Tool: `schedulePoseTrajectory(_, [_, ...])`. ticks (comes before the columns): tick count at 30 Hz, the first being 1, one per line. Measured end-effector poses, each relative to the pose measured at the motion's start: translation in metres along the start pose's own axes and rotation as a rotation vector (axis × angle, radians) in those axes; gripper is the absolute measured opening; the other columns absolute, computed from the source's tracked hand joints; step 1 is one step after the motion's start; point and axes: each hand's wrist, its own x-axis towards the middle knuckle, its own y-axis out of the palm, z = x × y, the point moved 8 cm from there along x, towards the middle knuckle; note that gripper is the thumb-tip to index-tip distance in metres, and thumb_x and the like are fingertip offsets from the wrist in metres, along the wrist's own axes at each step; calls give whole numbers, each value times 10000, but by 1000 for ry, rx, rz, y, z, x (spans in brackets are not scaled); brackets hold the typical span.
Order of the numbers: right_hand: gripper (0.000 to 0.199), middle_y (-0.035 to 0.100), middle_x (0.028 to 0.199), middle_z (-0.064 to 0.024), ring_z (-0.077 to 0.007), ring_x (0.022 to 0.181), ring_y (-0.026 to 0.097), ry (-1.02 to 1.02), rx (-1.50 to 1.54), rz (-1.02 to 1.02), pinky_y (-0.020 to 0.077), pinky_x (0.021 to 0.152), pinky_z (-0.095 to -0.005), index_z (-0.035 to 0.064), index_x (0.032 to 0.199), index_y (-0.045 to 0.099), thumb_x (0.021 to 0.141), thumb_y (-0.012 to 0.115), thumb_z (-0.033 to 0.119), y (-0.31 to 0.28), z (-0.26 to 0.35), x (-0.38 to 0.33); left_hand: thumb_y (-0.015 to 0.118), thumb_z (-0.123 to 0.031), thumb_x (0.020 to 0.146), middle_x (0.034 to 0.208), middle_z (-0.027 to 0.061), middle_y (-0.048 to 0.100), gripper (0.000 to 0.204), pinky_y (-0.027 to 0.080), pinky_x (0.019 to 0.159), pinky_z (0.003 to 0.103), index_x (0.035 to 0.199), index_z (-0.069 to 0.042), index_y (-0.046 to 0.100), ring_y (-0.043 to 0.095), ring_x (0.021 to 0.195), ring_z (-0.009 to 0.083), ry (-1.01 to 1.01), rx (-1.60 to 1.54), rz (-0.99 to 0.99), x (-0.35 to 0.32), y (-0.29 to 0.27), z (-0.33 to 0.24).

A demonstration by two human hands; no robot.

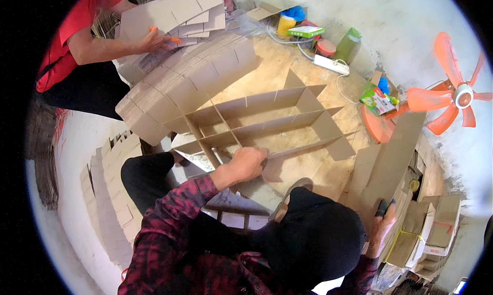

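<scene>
A cardboard divider grid (277, 125) of slotted, interlocked strips stands on edge on the wooden board. My left hand (240, 164) is closed on the near strip of this grid, by its lower left crossing. To the right, my right hand (382, 225) has its fingers closed at the edge of a long cardboard strip (393, 166), which leans with other sheets. Dark covers show on some of its fingertips. The underside of each grip is hidden.
A co-worker in red (77, 48) handles slotted cardboard sheets (172, 12) at upper left. Beside them lies a long stack of slotted strips (190, 81). An orange fan (457, 92), a white power strip (331, 63) and a green bottle (348, 44) stand along the wall. Tied cardboard bundles (411, 238) sit lower right.
</scene>
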Motion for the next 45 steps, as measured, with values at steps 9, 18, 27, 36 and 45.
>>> schedulePoseTrajectory(9, [494, 651, 1082, -182, -161, 907, 598, -614, 315, 375, 480, 807, -281, -10, 1362, 429, 892, 579, -4, 92, 216, 60, 604, -85, 696, 891, 182, 624, 209, 512, 728, 465, 893, -29, 567, 623, 865, 379, 22, -50, -24, 4, 11, 5])
schedulePoseTrajectory(18, [617, 593, 1092, -289, -388, 994, 623, -782, 432, 573, 491, 829, -332, 4, 1318, 476, 728, 562, -154, 138, 297, 85, 605, -94, 693, 869, 185, 634, 206, 510, 706, 487, 891, -44, 576, 633, 835, 379, -40, -87, -13, 6, 15, 17])
schedulePoseTrajectory(27, [556, 591, 981, -271, -368, 840, 640, -698, 242, 719, 488, 731, -308, 19, 1322, 484, 784, 557, -98, 140, 302, 80, 606, -80, 686, 775, 211, 646, 197, 524, 652, 473, 866, -1, 586, 654, 760, 382, 9, -96, -50, 2, -1, 9])
schedulePoseTrajectory(36, [634, 591, 894, -274, -415, 799, 613, -743, 323, 615, 506, 704, -373, 38, 1307, 504, 697, 539, -130, 127, 305, 75, 571, -79, 724, 792, 212, 635, 150, 507, 670, 506, 866, -33, 552, 636, 780, 410, 0, -63, -5, 1, 4, 7])
schedulePoseTrajectory(45, [495, 615, 1030, -267, -420, 921, 622, -719, 276, 677, 511, 767, -387, 5, 1265, 526, 779, 524, -93, 148, 297, 71, 601, -96, 715, 818, 206, 636, 185, 510, 694, 508, 890, -46, 563, 637, 816, 401, -51, -23, 48, -2, 5, 3])
